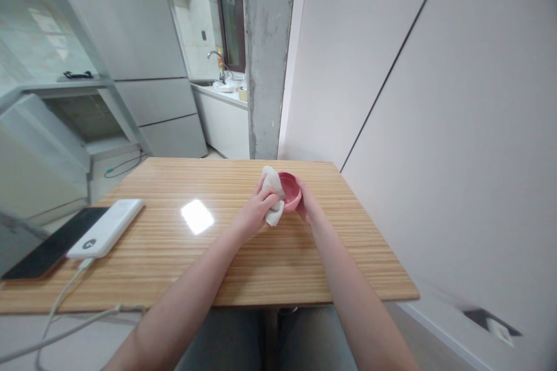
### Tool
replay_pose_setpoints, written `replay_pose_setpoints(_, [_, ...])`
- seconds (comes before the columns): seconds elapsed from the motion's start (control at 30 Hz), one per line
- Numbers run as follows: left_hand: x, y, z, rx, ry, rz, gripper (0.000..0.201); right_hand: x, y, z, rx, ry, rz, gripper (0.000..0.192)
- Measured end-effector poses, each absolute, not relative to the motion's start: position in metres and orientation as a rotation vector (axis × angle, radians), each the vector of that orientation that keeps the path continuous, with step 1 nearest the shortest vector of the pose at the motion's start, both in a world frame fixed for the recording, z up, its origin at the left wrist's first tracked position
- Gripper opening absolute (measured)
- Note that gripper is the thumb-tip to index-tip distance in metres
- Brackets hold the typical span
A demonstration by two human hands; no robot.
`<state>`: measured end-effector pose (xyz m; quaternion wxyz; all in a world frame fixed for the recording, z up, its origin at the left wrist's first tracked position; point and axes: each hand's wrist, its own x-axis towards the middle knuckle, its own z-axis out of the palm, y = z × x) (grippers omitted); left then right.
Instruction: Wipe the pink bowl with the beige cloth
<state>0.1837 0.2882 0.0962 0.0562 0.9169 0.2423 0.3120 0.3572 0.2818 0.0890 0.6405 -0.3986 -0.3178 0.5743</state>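
Note:
A small pink bowl point(291, 189) is tilted on its side above the far middle of the wooden table point(226, 255). My right hand point(307, 202) grips the bowl from the right and underneath. My left hand point(256, 210) holds a crumpled white cloth point(273, 192) pressed against the bowl's left rim. Both forearms reach forward from the near edge of the table.
A white power bank point(107, 227) and a dark phone point(54, 243) lie at the table's left end, with white cables point(65, 307) hanging off the near edge. A white wall runs along the right. A fridge, a concrete pillar and a sink counter stand beyond the table.

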Motion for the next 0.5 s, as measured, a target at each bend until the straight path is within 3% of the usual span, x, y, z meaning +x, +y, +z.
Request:
replay_pose_setpoints(0.13, [0.185, 0.286, 0.097, 2.775, 0.621, 0.913, 0.023, 0.375, 0.279, 0.092, -0.970, -0.723, 1.520, 0.031])
replay_pose_setpoints(0.37, [0.186, 0.291, 0.084, 2.468, 0.748, 1.104, 0.064, 0.346, 0.288, 0.074, -0.840, -0.607, 1.217, 0.027])
replay_pose_setpoints(0.5, [0.196, 0.290, 0.072, 2.524, 0.802, 1.034, 0.066, 0.335, 0.287, 0.065, -0.871, -0.442, 1.017, 0.033])
